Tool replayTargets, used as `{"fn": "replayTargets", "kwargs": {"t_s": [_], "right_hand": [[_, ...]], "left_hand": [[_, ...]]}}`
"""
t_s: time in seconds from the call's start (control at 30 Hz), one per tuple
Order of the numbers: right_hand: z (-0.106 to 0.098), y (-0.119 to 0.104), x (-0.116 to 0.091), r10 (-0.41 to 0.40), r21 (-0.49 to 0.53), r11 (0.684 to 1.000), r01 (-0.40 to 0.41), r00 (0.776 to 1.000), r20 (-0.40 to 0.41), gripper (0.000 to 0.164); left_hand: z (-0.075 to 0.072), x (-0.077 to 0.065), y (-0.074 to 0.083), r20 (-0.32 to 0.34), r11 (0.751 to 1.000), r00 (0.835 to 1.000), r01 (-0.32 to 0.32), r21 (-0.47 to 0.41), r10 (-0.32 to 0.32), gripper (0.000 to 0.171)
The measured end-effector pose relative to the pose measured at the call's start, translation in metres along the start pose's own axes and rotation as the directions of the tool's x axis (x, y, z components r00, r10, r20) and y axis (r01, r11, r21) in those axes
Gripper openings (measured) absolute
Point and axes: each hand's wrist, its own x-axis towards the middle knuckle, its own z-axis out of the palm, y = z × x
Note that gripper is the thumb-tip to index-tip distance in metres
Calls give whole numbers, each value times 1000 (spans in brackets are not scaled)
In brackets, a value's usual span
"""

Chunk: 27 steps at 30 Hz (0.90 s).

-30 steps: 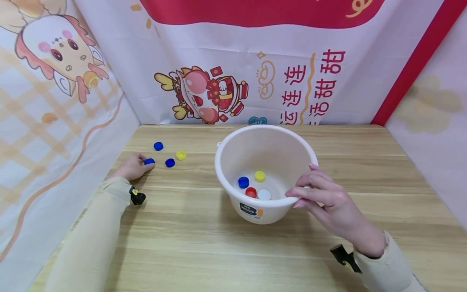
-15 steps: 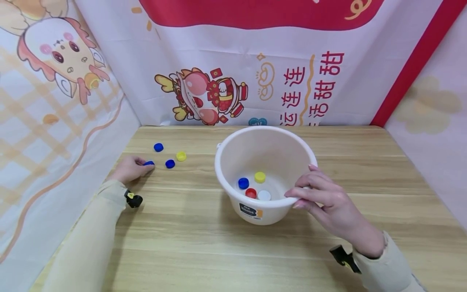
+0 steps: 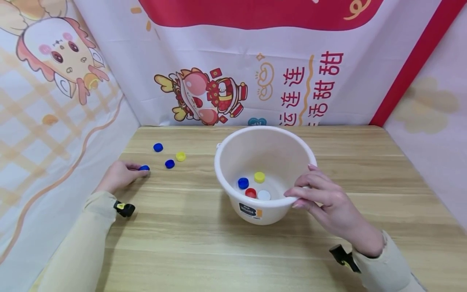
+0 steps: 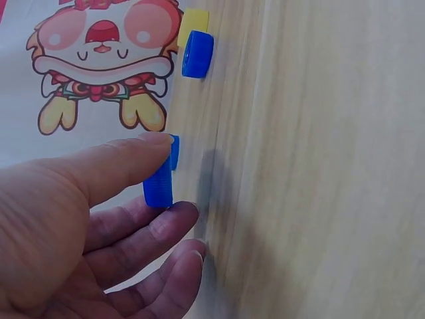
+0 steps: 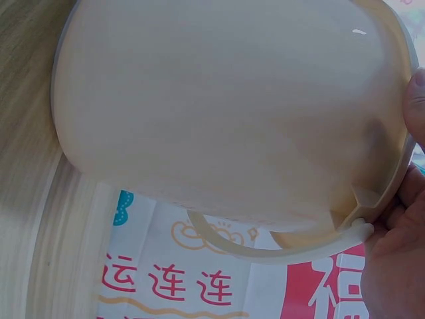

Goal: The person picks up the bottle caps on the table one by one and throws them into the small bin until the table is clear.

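Note:
At the table's left side my left hand point(image 3: 118, 175) pinches a blue bottle cap point(image 3: 144, 167) between thumb and fingers. The left wrist view shows this blue cap point(image 4: 158, 188) standing on edge under the thumb, with another blue cap partly hidden behind it. Two blue caps, one farther back point(image 3: 158, 147) and one nearer point(image 3: 169, 164), lie just beyond with a yellow cap point(image 3: 181, 156). My right hand point(image 3: 330, 202) grips the rim of a cream plastic bucket point(image 3: 270, 150), which tilts toward me. Inside lie a blue cap point(image 3: 243, 183), a yellow cap point(image 3: 259, 177), a red cap point(image 3: 250, 192) and a white cap point(image 3: 264, 195).
The wooden table point(image 3: 175, 235) meets a printed cloth backdrop point(image 3: 233, 48) at its far edge. Another printed cloth point(image 3: 54, 134) borders the left side. A bucket handle point(image 5: 265, 254) hangs along the bucket's side in the right wrist view.
My left hand has drawn back a little toward the lower left, with the blue cap moving along in its fingers. The right hand and the bucket have stayed in place.

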Motion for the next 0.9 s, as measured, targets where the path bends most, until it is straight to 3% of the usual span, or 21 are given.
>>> {"fn": "replayTargets", "kwargs": {"t_s": [0.17,0.4,0.57,0.9], "right_hand": [[0,0,0,-3,-1,1000,3,1000,0,31],[0,0,-1,3,5,1000,-3,1000,1,31],[0,-1,-1,11,4,1000,-11,1000,4,31],[0,-1,0,37,4,999,-37,999,7,32]], "left_hand": [[-4,-4,11,19,1000,1000,-9,3,8,66],[-8,-12,40,7,994,994,-107,-4,107,65],[-8,-18,63,16,989,989,-145,27,144,67],[-1,-32,99,61,980,980,-193,48,190,51]]}}
